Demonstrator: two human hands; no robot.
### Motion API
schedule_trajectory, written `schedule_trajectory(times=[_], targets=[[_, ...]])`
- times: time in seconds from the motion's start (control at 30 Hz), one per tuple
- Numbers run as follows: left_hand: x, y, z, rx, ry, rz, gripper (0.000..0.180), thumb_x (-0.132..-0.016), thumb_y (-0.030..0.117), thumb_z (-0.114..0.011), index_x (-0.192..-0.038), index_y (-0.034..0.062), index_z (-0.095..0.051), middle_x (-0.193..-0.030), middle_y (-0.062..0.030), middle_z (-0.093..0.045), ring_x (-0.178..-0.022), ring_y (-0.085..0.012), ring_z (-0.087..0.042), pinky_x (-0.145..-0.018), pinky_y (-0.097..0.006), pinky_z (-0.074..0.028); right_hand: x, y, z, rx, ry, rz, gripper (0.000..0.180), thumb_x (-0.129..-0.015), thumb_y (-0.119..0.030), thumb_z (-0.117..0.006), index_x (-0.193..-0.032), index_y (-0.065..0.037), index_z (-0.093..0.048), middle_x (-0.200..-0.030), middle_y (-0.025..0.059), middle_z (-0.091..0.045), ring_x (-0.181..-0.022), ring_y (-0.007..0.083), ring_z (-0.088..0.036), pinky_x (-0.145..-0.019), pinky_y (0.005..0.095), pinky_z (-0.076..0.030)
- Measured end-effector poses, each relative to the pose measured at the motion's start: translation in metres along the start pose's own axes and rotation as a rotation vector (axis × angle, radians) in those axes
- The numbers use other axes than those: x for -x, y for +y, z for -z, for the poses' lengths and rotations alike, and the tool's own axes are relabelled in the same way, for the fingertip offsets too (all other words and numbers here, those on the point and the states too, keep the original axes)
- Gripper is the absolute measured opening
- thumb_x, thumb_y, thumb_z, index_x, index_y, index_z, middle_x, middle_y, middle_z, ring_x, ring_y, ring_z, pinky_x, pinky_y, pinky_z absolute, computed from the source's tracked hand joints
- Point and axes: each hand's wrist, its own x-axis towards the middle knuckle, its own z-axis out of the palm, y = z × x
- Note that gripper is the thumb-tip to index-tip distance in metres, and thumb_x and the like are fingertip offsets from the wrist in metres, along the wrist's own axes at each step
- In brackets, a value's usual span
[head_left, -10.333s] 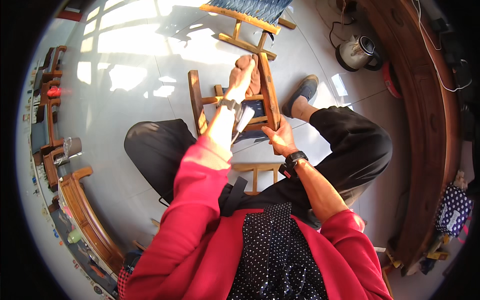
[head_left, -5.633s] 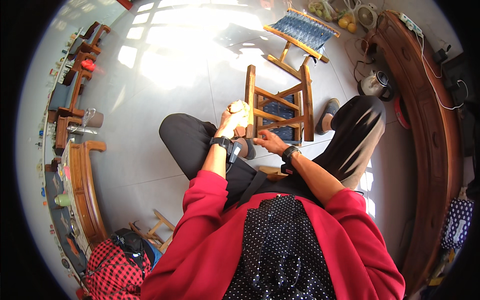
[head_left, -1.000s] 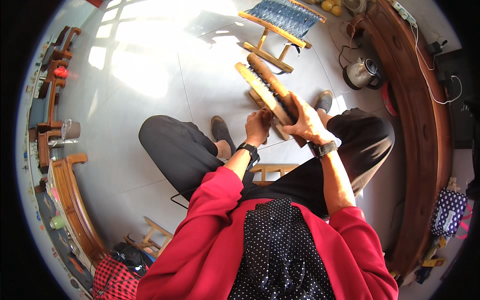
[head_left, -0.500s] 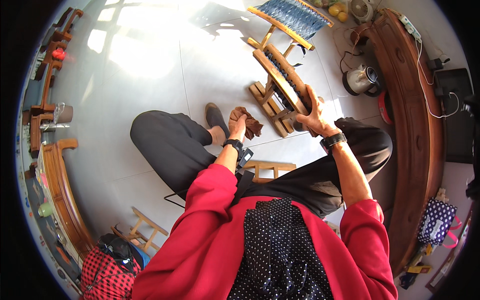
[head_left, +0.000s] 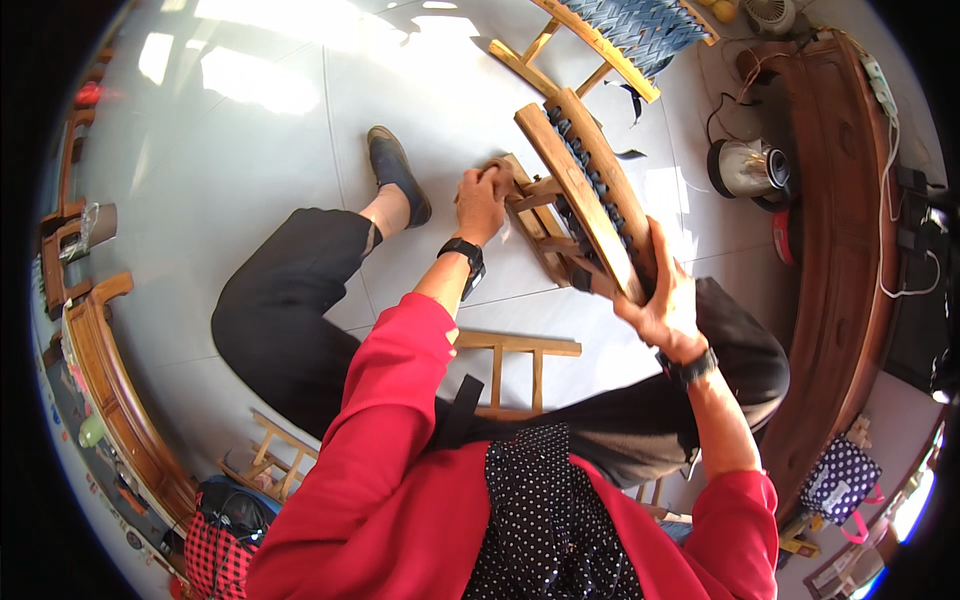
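A folding wooden stool [head_left: 578, 190] stands tilted between my feet, its dark blue woven seat bunched between two thick wooden rails. My right hand [head_left: 665, 305] is closed around the near end of those rails. A brown cloth [head_left: 500, 174] is bunched in my left hand [head_left: 481, 207], which presses it on the stool's lower leg bar at the far left side. My left fingers are curled, and they hide part of the cloth.
Beyond this stool is another wooden stool [head_left: 625, 45] with a blue woven seat. An electric kettle [head_left: 742, 168] sits on the floor beside the wooden cabinet [head_left: 825, 270] at right. A wooden frame [head_left: 515, 347] lies below my arms. A red checked bag [head_left: 215, 550] is at lower left.
My left hand has moved the brown cloth forward onto the stool's leg bar. My right hand keeps its grip on the rails. My left foot has shifted out to the left.
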Motion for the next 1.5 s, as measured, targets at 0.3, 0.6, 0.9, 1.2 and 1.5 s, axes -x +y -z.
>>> schedule_trajectory(times=[0.3, 0.6, 0.9, 1.2, 1.5], targets=[[-0.007, -0.037, -0.045, -0.427, -0.267, -0.304, 0.04, -0.088, 0.014, -0.062, -0.127, 0.0213, -0.061, -0.12, -0.0013, -0.051, -0.113, -0.0245, -0.051, -0.09, -0.045, -0.042, -0.001, -0.005, 0.006, 0.028, -0.091, -0.104, 0.099, -0.064, -0.021, -0.077, -0.15, 0.005, -0.036, -0.098, 0.0194, -0.069, -0.081, 0.0332, -0.072, -0.079, 0.0398, -0.059], [-0.082, -0.042, -0.006, -0.301, -0.015, 0.018, 0.034, -0.091, 0.013, -0.063, -0.125, 0.0126, -0.057, -0.12, -0.0096, -0.053, -0.111, -0.0363, -0.053, -0.088, -0.052, -0.048, -0.004, -0.003, 0.006, -0.027, -0.055, -0.122, 0.098, -0.064, -0.022, -0.077, -0.15, 0.004, -0.037, -0.088, 0.0144, -0.065, -0.075, 0.0282, -0.069, -0.076, 0.0364, -0.057], [-0.045, -0.011, -0.043, -0.105, -0.187, -0.212, 0.016, -0.086, 0.013, -0.061, -0.1, 0.0191, -0.067, -0.108, -0.0036, -0.057, -0.105, -0.0306, -0.056, -0.08, -0.045, -0.05, -0.001, -0.002, 0.005, 0.016, -0.061, -0.084, 0.098, -0.064, -0.023, -0.077, -0.15, 0.004, -0.038, -0.095, 0.017, -0.068, -0.078, 0.0317, -0.07, -0.077, 0.0385, -0.058], [-0.106, -0.027, -0.037, -0.237, -0.105, -0.146, 0.012, -0.094, 0.019, -0.059, -0.1, 0.0155, -0.068, -0.11, -0.0075, -0.058, -0.108, -0.0351, -0.056, -0.087, -0.05, -0.053, -0.027, -0.005, -0.007, -0.096, -0.009, -0.095, 0.097, -0.067, -0.024, -0.076, -0.15, 0.004, -0.036, -0.092, 0.0167, -0.066, -0.077, 0.0273, -0.068, -0.077, 0.0362, -0.056], [-0.086, -0.063, 0.028, -0.361, -0.326, -0.058, 0.034, -0.089, 0.011, -0.062, -0.121, 0.0185, -0.067, -0.113, -0.0102, -0.06, -0.111, -0.0335, -0.059, -0.091, -0.045, -0.052, -0.059, 0.006, -0.031, -0.397, -0.08, -0.161, 0.097, -0.075, -0.028, -0.073, -0.153, 0.005, -0.027, -0.102, 0.0207, -0.072, -0.091, 0.0272, -0.072, -0.086, 0.0359, -0.056]])
